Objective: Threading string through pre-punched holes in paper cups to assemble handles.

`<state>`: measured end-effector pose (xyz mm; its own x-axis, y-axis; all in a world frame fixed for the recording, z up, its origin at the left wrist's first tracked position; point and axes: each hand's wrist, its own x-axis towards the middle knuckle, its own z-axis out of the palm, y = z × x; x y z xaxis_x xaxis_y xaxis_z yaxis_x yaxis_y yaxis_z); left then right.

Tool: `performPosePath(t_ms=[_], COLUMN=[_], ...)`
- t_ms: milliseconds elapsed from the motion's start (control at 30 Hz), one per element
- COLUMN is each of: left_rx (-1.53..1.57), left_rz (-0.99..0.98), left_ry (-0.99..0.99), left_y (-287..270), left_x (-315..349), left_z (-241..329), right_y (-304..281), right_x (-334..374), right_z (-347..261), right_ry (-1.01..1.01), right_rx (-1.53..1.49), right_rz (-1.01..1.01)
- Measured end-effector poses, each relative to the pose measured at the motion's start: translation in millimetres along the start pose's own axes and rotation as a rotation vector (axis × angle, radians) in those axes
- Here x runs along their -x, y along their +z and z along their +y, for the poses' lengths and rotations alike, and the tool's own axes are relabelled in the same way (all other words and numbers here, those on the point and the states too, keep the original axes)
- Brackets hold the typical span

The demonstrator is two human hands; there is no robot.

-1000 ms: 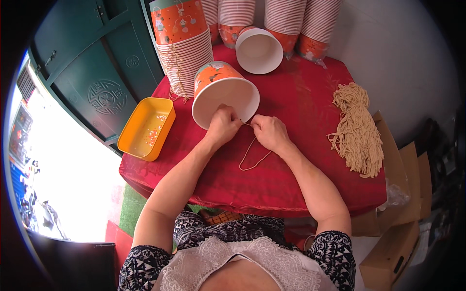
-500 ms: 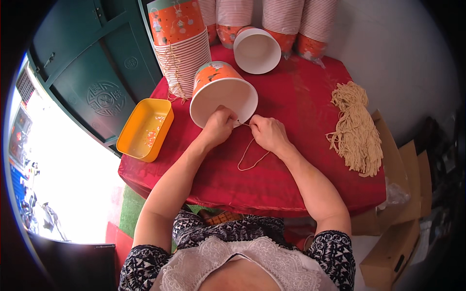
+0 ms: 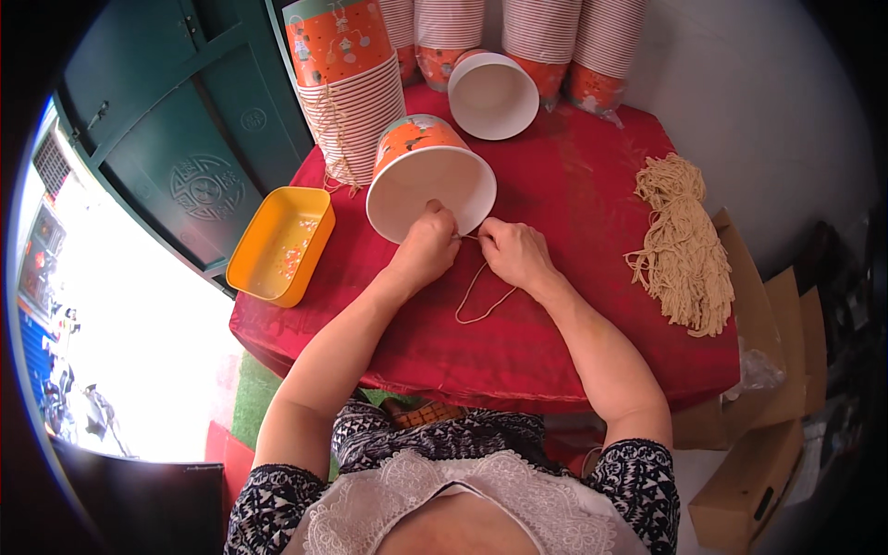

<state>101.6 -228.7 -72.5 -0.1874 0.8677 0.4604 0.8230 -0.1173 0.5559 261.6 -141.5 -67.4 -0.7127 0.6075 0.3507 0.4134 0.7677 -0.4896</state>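
An orange paper bucket (image 3: 416, 137) with a white rim lies on its side, its mouth turned toward me. My left hand (image 3: 431, 242) is closed at the lower rim, its fingers partly inside the mouth and pinching the string. Just right of the rim, my right hand (image 3: 515, 252) is closed on the same beige string (image 3: 460, 305). A short stretch of it runs between both hands, and a loose loop hangs below onto the red cloth. Whether the string passes through the bucket's wall is hidden by my fingers.
A tall stack of nested buckets (image 3: 356, 120) with strings hanging down it stands at the left. Nearer is a yellow tub (image 3: 248, 254) holding small bits. Another bucket (image 3: 495, 97) lies behind. A string bundle (image 3: 680, 245) rests at the right of the red-covered table (image 3: 573, 185), beside cardboard boxes (image 3: 745, 490).
My left hand has turned slightly and drawn its fingers closer to the rim's edge. The right hand keeps its pinch, and the whole view has shifted a little.
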Motion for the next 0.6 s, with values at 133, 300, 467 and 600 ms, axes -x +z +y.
performPosePath(t_ms=[133,300,467,600], left_rx=[0.001,0.059,0.06,0.035], left_rz=[-0.017,-0.015,-0.007,0.025], left_ry=[0.006,-0.012,-0.022,0.0], left_y=[2,1,2,5], left_x=[-1,-2,-4,-5], left_z=[-5,-9,-13,-14], right_y=[-2,-4,0,2], right_x=[0,1,1,1], right_z=[-2,0,-1,-2], right_ry=[0.009,0.027,0.0,-0.025], right_rx=[-0.002,-0.019,-0.085,-0.084], right_rz=[-0.005,-0.027,0.027,0.034])
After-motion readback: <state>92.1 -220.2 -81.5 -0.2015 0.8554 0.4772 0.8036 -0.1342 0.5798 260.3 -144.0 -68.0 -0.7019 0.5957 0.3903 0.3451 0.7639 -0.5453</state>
